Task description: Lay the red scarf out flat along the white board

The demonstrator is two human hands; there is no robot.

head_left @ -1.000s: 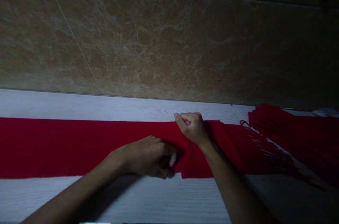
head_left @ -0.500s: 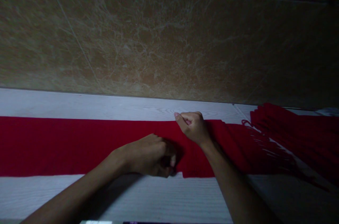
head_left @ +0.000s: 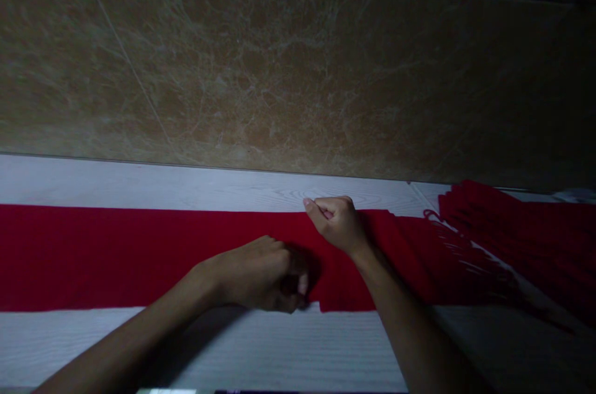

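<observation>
A long red scarf (head_left: 116, 254) lies flat along a white wood-grain table (head_left: 279, 350), from the left edge to past the middle. My left hand (head_left: 265, 276) is closed in a pinch on the scarf's near edge, close to the table's front. At the far edge of the scarf my right hand (head_left: 338, 223) is closed too, gripping the cloth. To the right of my right wrist the scarf's fringe (head_left: 459, 254) fans out over the table.
More red fringed cloth (head_left: 526, 239) lies bunched at the right end of the table. Brown marbled tile (head_left: 279, 71) fills the space beyond the table's far edge. The right side of the scene is dark.
</observation>
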